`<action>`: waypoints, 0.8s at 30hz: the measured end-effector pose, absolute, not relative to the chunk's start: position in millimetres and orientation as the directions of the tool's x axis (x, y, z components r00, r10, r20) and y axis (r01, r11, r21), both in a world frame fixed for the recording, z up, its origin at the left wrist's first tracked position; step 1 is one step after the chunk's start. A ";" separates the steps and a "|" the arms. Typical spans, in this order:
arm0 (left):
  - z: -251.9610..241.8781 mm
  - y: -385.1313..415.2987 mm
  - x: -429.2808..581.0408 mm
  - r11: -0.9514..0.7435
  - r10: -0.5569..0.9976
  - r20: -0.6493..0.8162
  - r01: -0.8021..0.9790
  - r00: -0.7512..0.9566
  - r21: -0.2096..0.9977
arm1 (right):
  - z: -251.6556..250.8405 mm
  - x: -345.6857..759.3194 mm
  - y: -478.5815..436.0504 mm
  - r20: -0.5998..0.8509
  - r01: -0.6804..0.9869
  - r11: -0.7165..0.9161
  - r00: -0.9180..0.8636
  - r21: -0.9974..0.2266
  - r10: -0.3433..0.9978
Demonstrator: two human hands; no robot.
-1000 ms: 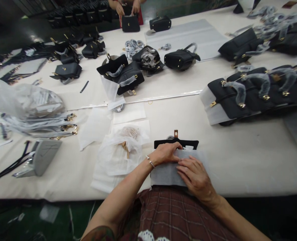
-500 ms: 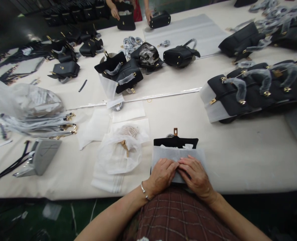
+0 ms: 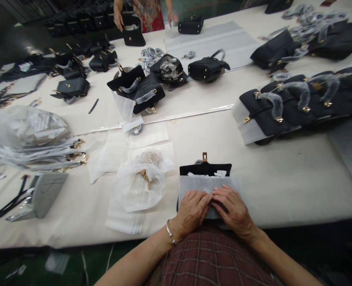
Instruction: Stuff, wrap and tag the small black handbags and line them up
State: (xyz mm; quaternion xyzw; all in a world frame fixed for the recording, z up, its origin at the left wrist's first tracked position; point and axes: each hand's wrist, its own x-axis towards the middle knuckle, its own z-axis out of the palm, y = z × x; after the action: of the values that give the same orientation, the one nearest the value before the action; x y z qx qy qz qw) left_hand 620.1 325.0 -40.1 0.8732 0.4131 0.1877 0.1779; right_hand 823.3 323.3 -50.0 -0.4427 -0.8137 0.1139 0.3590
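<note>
A small black handbag (image 3: 205, 169) with a gold clasp lies at the table's near edge, its front covered by a grey foam sheet (image 3: 207, 184). My left hand (image 3: 190, 212) and my right hand (image 3: 232, 210) rest side by side on the sheet's lower part, fingers bent and pressed onto it, fingertips meeting in the middle. A bracelet is on my left wrist.
A clear bag of tags (image 3: 141, 184) on white sheets lies left of the handbag. A row of wrapped black handbags (image 3: 297, 105) fills the right. More bags (image 3: 137, 89) sit mid-table. A grey tool (image 3: 41, 192) is at left. Another person's hands (image 3: 118, 20) work at the far edge.
My left hand slid from the sheet's top edge down to its lower part beside my right hand. The person opposite moved a bag aside.
</note>
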 end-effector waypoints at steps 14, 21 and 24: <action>-58.6 328.0 617.2 -0.651 0.734 0.244 0.554 0.634 0.519 | -54.5 824.6 324.2 0.430 0.688 0.473 -0.252 -0.550 0.867; -58.7 332.2 620.1 -0.643 0.732 0.221 0.545 0.645 0.538 | -58.0 820.0 328.6 0.330 0.743 0.359 -0.196 -0.565 0.924; -61.2 333.9 621.1 -0.637 0.728 0.167 0.566 0.665 0.523 | -61.8 818.7 330.9 0.244 0.772 0.310 -0.205 -0.556 0.948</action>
State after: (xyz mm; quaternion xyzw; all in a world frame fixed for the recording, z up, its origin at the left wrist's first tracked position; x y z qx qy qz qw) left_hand 621.1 333.9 -61.2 0.8857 0.3653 0.1847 0.2192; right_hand 818.7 330.9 -61.8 -0.5658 -0.7598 0.1584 0.2783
